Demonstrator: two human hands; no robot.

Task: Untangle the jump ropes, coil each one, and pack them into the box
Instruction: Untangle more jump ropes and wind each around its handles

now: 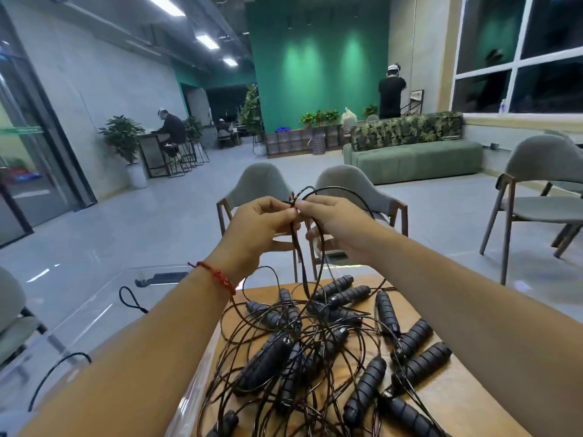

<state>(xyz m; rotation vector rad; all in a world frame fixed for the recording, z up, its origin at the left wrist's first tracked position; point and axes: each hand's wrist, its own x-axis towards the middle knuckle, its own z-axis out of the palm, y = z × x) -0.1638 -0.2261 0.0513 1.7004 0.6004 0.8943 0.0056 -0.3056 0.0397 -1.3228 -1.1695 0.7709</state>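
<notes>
The left hand [258,228] and right hand [337,225] are raised side by side, each pinching one black cord [331,187]. The cord hangs down into the tangled jump ropes [315,348] on the near wooden table [457,405]. The clear box [94,316] stands to the left.

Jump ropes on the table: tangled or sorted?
Tangled. The cords criss-cross among the handles on the table; left hand and right hand pinch a raised strand.

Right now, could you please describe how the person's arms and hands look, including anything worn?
No sleeves, gloves or rings are in view. The left hand has a thin red cord bracelet with small beads at its wrist; the right hand wears nothing.
</notes>
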